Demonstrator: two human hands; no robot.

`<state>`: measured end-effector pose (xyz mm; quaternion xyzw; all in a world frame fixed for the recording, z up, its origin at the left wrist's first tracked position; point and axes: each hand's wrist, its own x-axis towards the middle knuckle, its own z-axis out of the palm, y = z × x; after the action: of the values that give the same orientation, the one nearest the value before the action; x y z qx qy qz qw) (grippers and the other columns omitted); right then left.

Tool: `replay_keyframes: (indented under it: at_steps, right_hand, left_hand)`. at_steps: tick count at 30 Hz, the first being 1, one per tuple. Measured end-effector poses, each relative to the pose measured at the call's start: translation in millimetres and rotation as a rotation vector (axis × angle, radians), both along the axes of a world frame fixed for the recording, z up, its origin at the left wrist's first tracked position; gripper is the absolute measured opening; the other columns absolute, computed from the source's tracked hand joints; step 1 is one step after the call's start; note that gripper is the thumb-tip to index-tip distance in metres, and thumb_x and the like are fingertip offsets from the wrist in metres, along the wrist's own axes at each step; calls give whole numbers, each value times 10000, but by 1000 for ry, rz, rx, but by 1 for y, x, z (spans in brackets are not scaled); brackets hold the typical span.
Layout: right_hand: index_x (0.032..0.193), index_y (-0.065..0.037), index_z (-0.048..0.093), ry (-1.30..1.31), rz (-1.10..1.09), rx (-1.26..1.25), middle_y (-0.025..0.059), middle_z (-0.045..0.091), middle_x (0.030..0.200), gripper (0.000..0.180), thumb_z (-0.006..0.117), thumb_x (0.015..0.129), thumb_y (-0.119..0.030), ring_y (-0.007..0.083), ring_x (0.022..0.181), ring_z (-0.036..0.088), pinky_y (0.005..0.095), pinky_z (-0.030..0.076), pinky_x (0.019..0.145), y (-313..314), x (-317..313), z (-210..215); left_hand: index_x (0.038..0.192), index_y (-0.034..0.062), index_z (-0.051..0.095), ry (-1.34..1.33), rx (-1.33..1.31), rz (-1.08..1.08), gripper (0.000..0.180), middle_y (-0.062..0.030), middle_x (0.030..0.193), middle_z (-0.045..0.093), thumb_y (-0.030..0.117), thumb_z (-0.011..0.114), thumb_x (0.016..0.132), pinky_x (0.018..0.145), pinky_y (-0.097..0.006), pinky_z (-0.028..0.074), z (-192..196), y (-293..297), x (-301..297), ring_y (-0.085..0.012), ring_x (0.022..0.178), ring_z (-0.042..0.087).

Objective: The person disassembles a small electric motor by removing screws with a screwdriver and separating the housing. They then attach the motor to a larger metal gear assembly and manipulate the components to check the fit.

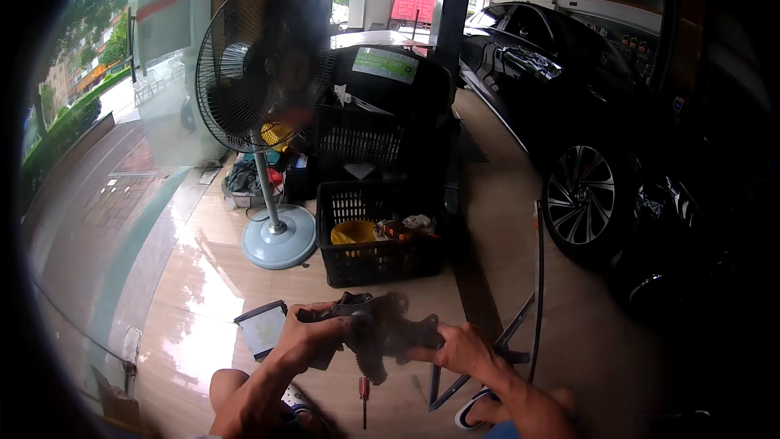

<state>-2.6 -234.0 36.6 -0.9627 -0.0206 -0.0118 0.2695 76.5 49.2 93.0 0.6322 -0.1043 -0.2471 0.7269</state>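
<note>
A dark metal mechanism point(375, 333) with a toothed, curved edge hangs between my two hands, above the floor. My left hand point(313, 335) is closed round its left end, thumb lying across the top. At the other end my right hand point(455, 349) grips a narrower part of it, fingers partly underneath. The parts behind my fingers are hidden, and the mechanism's fine detail is dark and blurred. Below it, a screwdriver point(364, 390) with a red handle lies on the floor between my feet. A flat, dark-edged panel point(262, 330) lies beside my left hand.
Ahead stands a black plastic crate point(378, 264) holding a yellow item point(353, 233) and tools. A standing fan point(279, 236) is left of it. A dark angled metal frame point(455, 390) and a long bar point(538, 293) lie at right, near a black car point(520, 49).
</note>
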Motion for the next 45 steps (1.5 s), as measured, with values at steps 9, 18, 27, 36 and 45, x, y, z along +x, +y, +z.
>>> replay_keyframes:
  at_steps: [9,18,27,36,45]
  right_hand:
    - [1132,-152,692,-78,10,104,162,726,776,609,715,796,-660,400,765,716,452,579,691,9,-7,-8]
    - [1061,-82,702,-39,21,110,161,720,766,608,730,803,-632,405,760,710,444,575,681,6,-4,0]
    - [1033,-40,692,15,20,131,168,712,750,686,742,762,-668,371,778,725,406,576,657,11,-5,18]
    - [1007,-40,703,45,-20,70,169,726,774,655,793,731,-628,375,779,724,419,574,696,1,-15,12]
    - [918,-15,686,38,-54,-8,187,699,704,589,821,738,-560,377,692,707,413,565,640,1,-13,27]
  left_hand:
    - [1046,-16,735,2,51,24,337,-39,786,688,268,782,870,528,-220,436,2,-1,-1,-74,634,586]
    - [1071,-37,715,-6,15,16,366,-61,807,691,248,787,852,560,-220,449,-5,-6,3,-93,661,605]
    - [1057,-40,719,32,13,-14,376,-59,822,707,242,817,828,639,-244,510,-7,2,9,-102,697,633]
    - [1096,-23,723,110,116,-111,449,-65,819,712,279,841,785,628,-218,493,4,4,3,-99,682,627]
    - [1089,-22,730,116,70,-89,432,-72,821,720,260,837,780,648,-230,500,-10,1,7,-102,690,633]
